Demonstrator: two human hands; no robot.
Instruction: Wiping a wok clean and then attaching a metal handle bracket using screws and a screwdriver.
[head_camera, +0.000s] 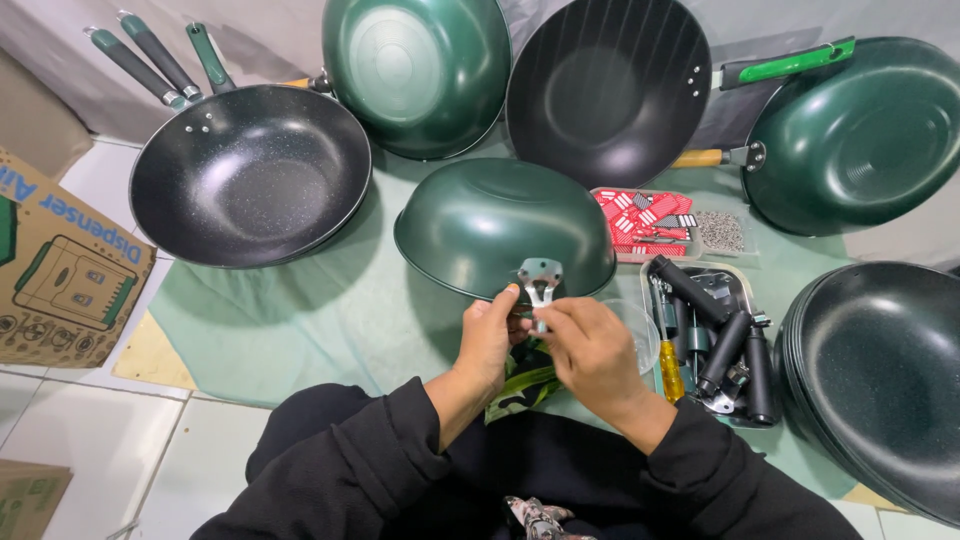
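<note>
You've got the bracket (540, 277) pinched between both hands right at the near rim of the upturned pan (500, 235). Left hand (488, 338) fingers pressed on its left side, right hand (590, 350) fingers closed around its lower end. Looks like you're at the lining-up stage, bracket not seated on the pan wall yet. Next you'd want it flat against the rim, then a screwdriver (667, 352) from the tray (745, 290) on your right. Farther off, finished pans (250, 170) lie on the cloth (320, 310).
</note>
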